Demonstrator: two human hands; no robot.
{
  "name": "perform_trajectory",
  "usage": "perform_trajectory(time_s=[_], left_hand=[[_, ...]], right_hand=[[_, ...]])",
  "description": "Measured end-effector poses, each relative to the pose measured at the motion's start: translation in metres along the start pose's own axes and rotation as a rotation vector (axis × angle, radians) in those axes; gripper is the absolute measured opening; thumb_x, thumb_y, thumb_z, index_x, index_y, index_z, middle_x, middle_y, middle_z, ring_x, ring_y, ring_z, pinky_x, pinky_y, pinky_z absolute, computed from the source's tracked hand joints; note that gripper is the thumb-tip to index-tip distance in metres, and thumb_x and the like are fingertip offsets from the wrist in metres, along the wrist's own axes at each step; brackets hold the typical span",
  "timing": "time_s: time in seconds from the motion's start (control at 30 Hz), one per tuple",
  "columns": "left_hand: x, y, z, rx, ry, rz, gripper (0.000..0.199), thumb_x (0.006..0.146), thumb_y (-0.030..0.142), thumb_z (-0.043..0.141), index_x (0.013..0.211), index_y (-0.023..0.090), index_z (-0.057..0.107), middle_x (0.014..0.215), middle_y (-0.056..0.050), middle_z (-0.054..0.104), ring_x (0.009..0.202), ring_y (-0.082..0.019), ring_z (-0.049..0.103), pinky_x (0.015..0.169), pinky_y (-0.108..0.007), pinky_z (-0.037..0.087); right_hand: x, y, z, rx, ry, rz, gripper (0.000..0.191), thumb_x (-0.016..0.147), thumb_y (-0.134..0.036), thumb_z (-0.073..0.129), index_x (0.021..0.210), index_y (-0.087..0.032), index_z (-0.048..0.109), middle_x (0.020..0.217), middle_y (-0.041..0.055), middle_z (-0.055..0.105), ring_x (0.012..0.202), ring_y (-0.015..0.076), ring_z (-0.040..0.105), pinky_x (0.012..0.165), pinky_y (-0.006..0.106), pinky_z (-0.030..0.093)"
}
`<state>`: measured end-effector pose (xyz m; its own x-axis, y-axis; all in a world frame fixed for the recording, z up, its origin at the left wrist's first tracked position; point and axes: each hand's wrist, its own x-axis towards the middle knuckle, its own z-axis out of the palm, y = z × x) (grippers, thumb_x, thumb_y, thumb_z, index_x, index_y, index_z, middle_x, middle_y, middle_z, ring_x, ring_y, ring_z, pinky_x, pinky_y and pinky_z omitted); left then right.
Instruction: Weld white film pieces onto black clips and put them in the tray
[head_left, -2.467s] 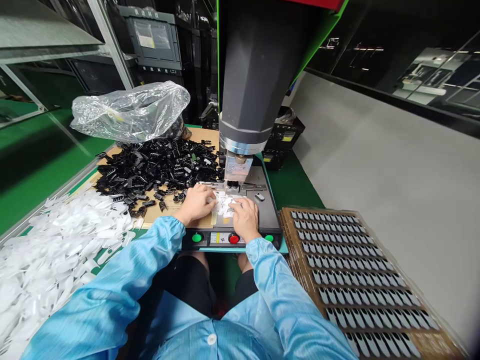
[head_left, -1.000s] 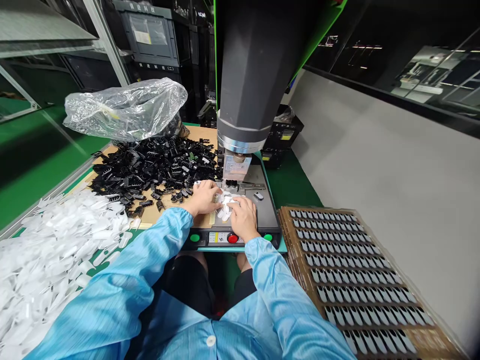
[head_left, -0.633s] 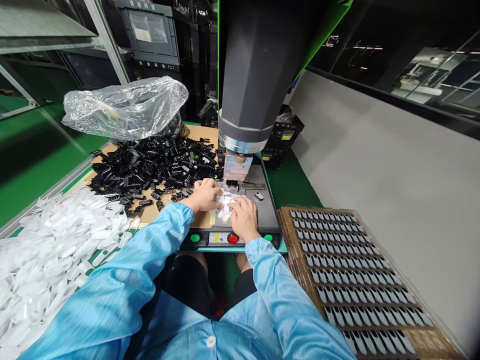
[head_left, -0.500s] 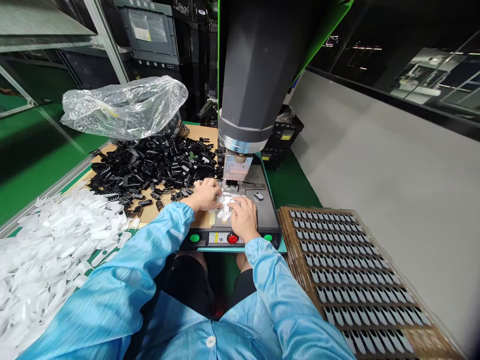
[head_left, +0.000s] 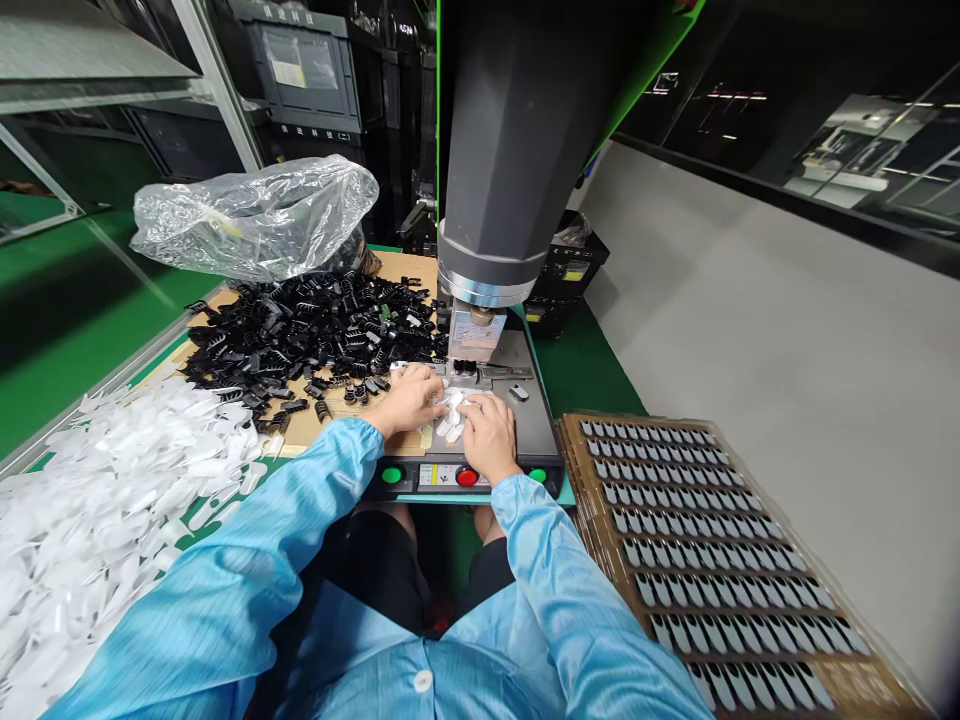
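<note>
The fingers of the left hand (head_left: 409, 398) were curled, their tips at the left side of a few white pieces (head_left: 453, 425); whether they pinched one could not be told. Those of the right hand (head_left: 491, 438) were bent, tips on the same pieces from the right, and there too a grip could not be made out. The pieces lay between both hands, near the front edge of the base (head_left: 536, 430). Just behind them a black part (head_left: 464, 367) sat below the machine head (head_left: 495, 150). One grey piece (head_left: 518, 393) lay toward the base's right edge. Along its front edge a red button (head_left: 467, 477) stood between two green buttons (head_left: 392, 475).

Left of the base, black parts (head_left: 315, 325) were heaped on cardboard (head_left: 409, 270), a clear bag (head_left: 259, 222) at the heap's back. A white heap (head_left: 112, 510) spread along the left edge of the tabletop (head_left: 193, 537). Beyond the base's front right corner, a brown tray (head_left: 874, 690) held rows of grey pieces.
</note>
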<state>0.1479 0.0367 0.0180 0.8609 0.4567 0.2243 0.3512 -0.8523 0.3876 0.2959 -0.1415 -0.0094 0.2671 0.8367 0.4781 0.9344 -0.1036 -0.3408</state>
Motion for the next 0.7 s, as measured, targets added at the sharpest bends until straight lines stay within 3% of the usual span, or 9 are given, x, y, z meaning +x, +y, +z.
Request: perform_trajectory(time_s=[0.27,0.57,0.7], left_hand=[[0.0,0.002,0.004,0.043,-0.051,0.041,0.019,0.094,0.043,0.072,0.093,0.024,0.068,0.105,-0.007,0.068,0.114,-0.03,0.057,0.103,-0.049,0.031],[-0.019,0.01,-0.006,0.019,-0.059,0.112,0.03,0.099,0.053,0.062,0.098,0.025,0.073,0.112,-0.009,0.071,0.118,-0.031,0.057,0.11,-0.051,0.029],[-0.025,0.003,-0.012,0.002,0.054,-0.014,0.029,0.103,0.049,0.056,0.103,0.025,0.072,0.117,-0.009,0.071,0.119,-0.03,0.059,0.106,-0.049,0.034]], right_hand=[[0.002,0.001,0.0,-0.005,-0.067,-0.087,0.054,0.096,-0.013,0.056,0.146,-0.03,0.065,0.158,0.0026,0.058,0.15,0.0307,0.04,0.124,0.051,0.031],[0.0,0.003,0.006,0.017,-0.032,-0.062,0.037,0.099,-0.016,0.055,0.129,-0.026,0.075,0.145,0.0051,0.068,0.144,0.0302,0.045,0.12,0.052,0.035],[0.0,0.003,0.004,0.057,0.014,-0.025,0.034,0.096,-0.014,0.056,0.122,-0.025,0.075,0.14,0.0056,0.07,0.141,0.0284,0.049,0.118,0.048,0.037]])
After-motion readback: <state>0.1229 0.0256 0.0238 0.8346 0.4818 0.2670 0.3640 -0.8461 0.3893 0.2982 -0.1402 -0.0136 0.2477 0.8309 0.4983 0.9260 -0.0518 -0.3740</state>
